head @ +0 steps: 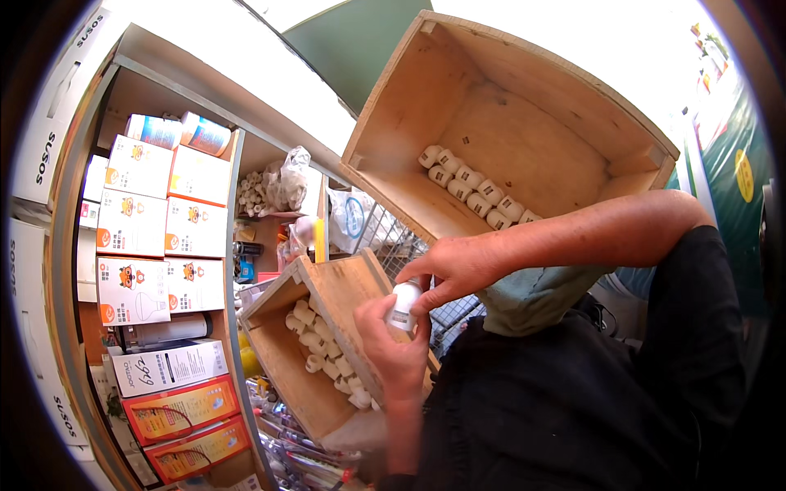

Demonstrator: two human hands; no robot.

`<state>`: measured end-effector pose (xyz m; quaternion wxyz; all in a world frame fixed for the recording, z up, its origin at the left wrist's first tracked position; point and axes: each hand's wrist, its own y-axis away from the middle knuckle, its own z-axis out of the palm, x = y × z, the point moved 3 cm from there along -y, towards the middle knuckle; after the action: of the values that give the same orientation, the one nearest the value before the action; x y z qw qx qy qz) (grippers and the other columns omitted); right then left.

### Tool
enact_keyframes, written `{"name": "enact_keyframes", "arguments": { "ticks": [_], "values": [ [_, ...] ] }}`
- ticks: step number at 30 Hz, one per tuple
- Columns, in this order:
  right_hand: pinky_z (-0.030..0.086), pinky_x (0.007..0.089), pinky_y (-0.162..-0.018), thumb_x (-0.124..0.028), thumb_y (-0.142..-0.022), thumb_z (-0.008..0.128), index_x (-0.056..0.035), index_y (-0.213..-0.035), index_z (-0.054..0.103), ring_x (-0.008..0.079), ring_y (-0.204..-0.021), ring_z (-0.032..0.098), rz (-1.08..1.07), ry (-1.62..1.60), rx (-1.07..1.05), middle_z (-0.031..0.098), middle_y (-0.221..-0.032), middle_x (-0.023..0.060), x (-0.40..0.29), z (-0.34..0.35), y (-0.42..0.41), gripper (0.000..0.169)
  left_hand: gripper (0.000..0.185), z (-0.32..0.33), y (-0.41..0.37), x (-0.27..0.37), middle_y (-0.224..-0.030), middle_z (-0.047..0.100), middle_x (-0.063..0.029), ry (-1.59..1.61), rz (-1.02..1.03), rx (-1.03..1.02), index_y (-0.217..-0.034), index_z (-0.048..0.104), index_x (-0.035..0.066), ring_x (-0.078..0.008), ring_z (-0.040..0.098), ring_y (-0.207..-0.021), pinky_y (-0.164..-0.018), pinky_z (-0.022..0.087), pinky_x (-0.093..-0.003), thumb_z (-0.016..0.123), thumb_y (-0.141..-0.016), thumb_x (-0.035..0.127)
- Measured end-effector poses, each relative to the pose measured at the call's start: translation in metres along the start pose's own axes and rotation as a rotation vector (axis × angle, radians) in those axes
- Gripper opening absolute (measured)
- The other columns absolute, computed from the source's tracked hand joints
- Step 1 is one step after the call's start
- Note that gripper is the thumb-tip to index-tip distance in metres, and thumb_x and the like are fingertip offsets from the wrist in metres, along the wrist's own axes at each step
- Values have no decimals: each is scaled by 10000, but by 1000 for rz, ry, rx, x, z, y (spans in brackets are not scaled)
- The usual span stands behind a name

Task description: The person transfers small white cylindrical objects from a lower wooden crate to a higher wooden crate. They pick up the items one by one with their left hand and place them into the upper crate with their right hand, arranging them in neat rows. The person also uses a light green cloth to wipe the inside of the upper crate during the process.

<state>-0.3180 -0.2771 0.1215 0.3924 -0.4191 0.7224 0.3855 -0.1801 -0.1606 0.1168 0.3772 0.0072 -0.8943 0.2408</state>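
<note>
A white plastic pipe fitting [405,301] with small dark print is held between my two hands, above the gap between two wooden boxes. My left hand [393,350] grips its lower end with thumb and fingers. From the other side, my right hand [457,270] has its thumb and fingertips on the fitting's upper end and side. Beyond my right forearm, the larger wooden box [540,116] contains rows of white fittings [470,178], partly hidden by the arm. Beside my left hand, a smaller wooden box [338,276] has several loose white fittings [319,337] in it.
Shelves on the left carry stacked white cartons [132,221], orange-and-red boxes [184,411] and blue-labelled tubs [206,132]. Farther along are small white fittings [252,193] and a plastic bag [288,178]. A wire rack [454,322] lies beneath my hands. Plastic-wrapped items [301,451] lie below the smaller box.
</note>
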Motion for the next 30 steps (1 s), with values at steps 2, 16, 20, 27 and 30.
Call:
{"name": "enact_keyframes", "arguments": {
  "ticks": [2, 16, 20, 27, 30],
  "values": [
    [524, 335, -835, -411, -877, 683, -19, -1290, 524, 251, -980, 659, 25, -148, 30, 661, -1121, 149, 6, 2, -3, 591, 447, 2, -1, 4, -1008, 538, -140, -61, 58, 8, -1071, 541, 35, -312, 550, -941, -816, 464, -392, 803, -710, 64],
    [520, 318, -875, -287, -769, 807, -30, -1334, 480, 203, -1055, 607, 60, -568, 120, 574, -1174, 108, 7, -10, -8, 702, 545, 0, -6, 7, -1105, 534, -134, -57, 115, 50, -1230, 501, 29, -266, 541, -1067, -919, 456, -384, 786, -779, 141],
    [525, 307, -847, -331, -747, 790, -45, -1339, 484, 194, -1018, 609, 20, -566, 217, 565, -1143, 112, -5, -31, -4, 725, 614, -25, -8, -17, -1154, 547, -134, -56, 5, 116, -1271, 478, 8, -254, 548, -1066, -937, 448, -388, 740, -837, 353],
    [562, 288, -811, -239, -713, 742, 13, -1292, 517, 189, -933, 642, 17, -479, 486, 607, -1082, 135, 2, -88, -2, 671, 613, -53, 7, -79, -1265, 480, -172, -508, -226, 54, -1297, 459, 21, -350, 466, -1195, -1021, 382, -446, 748, -779, 176],
    [559, 271, -756, -250, -702, 723, 10, -1285, 534, 188, -860, 653, 136, -308, 597, 616, -1039, 149, 21, -110, -6, 665, 690, -45, 18, -97, -1337, 433, -195, -459, -290, 1, -1356, 398, 38, -373, 416, -1260, -1056, 356, -449, 743, -768, 144]
  ]
}}
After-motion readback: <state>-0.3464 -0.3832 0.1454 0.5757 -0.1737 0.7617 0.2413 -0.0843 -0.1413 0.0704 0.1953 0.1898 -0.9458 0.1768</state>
